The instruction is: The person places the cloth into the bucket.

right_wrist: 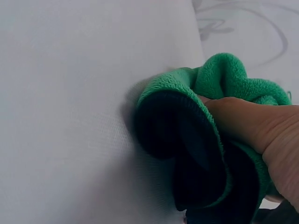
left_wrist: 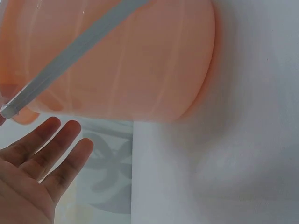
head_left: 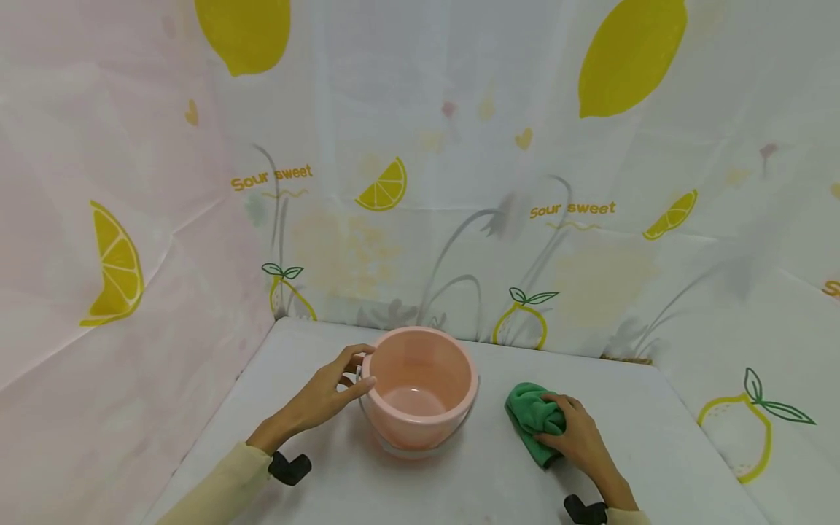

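A pink bucket (head_left: 420, 430) stands upright on the white table, its inside bare down to the bottom. Its grey handle (left_wrist: 70, 60) hangs down against the outer wall. At the bucket's left rim is my left hand (head_left: 328, 390), thumb and index fingertips touching the rim. In the left wrist view three of its fingers (left_wrist: 60, 154) stretch loosely beside the wall. To the right of the bucket, my right hand (head_left: 580, 434) grips a bunched green towel (head_left: 528, 412) on the table. The towel's folds (right_wrist: 224, 77) rise around my fingers, hiding most of them in the right wrist view.
The white table (head_left: 459, 496) ends at a hanging backdrop cloth (head_left: 407, 248) printed with lemons and "Sour sweet". Similar cloth stands along the left and right sides. Each wrist carries a black strap-on device (head_left: 290, 468).
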The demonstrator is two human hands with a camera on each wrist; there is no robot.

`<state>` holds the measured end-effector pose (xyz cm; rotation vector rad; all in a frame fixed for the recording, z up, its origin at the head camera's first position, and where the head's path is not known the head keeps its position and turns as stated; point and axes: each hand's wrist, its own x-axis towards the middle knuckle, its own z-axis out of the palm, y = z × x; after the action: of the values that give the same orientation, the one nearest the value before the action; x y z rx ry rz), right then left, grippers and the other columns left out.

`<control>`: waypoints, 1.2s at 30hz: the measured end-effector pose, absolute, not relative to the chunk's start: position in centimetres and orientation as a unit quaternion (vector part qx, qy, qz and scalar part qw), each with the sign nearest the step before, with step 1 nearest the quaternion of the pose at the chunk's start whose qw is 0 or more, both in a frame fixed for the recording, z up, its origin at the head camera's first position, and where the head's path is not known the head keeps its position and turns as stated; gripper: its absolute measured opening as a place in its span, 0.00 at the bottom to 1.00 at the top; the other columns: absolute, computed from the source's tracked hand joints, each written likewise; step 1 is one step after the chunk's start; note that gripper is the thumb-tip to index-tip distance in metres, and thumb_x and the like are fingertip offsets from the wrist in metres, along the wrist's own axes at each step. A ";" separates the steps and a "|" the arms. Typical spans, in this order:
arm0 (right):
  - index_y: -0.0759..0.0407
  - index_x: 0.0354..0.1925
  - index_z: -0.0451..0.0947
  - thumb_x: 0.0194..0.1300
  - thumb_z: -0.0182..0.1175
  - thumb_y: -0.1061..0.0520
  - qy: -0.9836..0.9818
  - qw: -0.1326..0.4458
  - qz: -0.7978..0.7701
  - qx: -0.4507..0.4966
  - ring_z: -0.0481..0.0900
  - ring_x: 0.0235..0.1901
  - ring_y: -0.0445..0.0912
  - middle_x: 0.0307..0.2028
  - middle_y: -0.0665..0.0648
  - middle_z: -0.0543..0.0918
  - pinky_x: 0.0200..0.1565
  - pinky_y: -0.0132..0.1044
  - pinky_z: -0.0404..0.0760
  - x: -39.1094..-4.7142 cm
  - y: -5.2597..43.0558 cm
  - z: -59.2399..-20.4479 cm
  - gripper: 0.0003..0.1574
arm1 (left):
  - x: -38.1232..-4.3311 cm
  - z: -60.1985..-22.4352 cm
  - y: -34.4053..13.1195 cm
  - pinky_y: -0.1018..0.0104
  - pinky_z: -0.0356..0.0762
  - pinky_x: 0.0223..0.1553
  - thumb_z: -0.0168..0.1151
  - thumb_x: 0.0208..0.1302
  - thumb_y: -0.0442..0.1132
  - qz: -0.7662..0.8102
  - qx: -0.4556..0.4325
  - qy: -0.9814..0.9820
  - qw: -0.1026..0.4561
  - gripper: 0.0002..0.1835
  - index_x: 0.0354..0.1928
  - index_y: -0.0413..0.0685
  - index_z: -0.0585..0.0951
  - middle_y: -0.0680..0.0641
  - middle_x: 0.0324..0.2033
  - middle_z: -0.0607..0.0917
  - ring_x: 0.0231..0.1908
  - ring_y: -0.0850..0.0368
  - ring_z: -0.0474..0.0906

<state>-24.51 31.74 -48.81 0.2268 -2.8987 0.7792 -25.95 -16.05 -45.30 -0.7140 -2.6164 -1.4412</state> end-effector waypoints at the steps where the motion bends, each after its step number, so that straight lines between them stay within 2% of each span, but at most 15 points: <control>1: 0.62 0.64 0.75 0.49 0.83 0.54 -0.960 0.070 0.259 0.075 0.74 0.58 0.75 0.61 0.78 0.72 0.54 0.71 0.75 -24.5 31.8 -48.8 0.47 | -25.9 -45.3 -16.1 0.55 0.80 0.51 0.60 0.74 0.56 -0.468 -0.232 -0.852 0.035 0.31 0.74 0.64 0.65 0.45 0.58 0.81 0.49 0.56 0.79; 8: 0.63 0.59 0.78 0.50 0.82 0.59 -0.957 0.094 0.265 0.078 0.78 0.55 0.70 0.56 0.75 0.78 0.52 0.67 0.78 -24.7 32.0 -48.8 0.39 | -26.0 -45.2 -16.0 0.56 0.80 0.51 0.60 0.74 0.56 -0.468 -0.233 -0.852 0.033 0.30 0.73 0.66 0.65 0.46 0.57 0.82 0.48 0.57 0.79; 14: 0.65 0.59 0.78 0.53 0.80 0.58 -0.951 0.096 0.289 0.058 0.79 0.55 0.66 0.55 0.72 0.80 0.53 0.63 0.79 -24.4 32.0 -48.7 0.36 | -26.0 -45.2 -16.0 0.57 0.80 0.50 0.60 0.74 0.56 -0.469 -0.241 -0.849 0.034 0.29 0.73 0.66 0.65 0.47 0.57 0.82 0.48 0.56 0.79; 22: 0.62 0.63 0.77 0.58 0.78 0.53 -0.940 0.098 0.324 0.037 0.79 0.56 0.64 0.57 0.71 0.81 0.50 0.59 0.81 -24.0 32.3 -48.1 0.38 | -26.1 -45.3 -16.2 0.58 0.80 0.50 0.60 0.75 0.54 -0.468 -0.254 -0.845 0.042 0.29 0.73 0.65 0.66 0.46 0.57 0.82 0.48 0.56 0.80; 29: 0.57 0.67 0.75 0.60 0.77 0.49 -0.928 0.093 0.360 0.016 0.80 0.55 0.61 0.60 0.68 0.80 0.43 0.48 0.83 -24.0 32.3 -47.3 0.40 | -26.1 -45.1 -16.2 0.58 0.80 0.50 0.60 0.74 0.56 -0.464 -0.246 -0.850 0.039 0.29 0.73 0.65 0.65 0.45 0.57 0.82 0.47 0.56 0.80; 36: 0.56 0.69 0.73 0.61 0.76 0.46 -0.919 0.081 0.385 0.001 0.78 0.58 0.63 0.63 0.69 0.77 0.46 0.52 0.85 -23.3 31.7 -45.9 0.43 | -26.1 -45.1 -16.2 0.59 0.80 0.50 0.60 0.75 0.55 -0.462 -0.248 -0.851 0.034 0.29 0.73 0.61 0.66 0.43 0.57 0.82 0.48 0.56 0.79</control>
<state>-23.29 31.73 -45.93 0.0041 -2.7479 1.1508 -26.11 -16.16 -45.15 -0.7635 -2.6158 -1.4197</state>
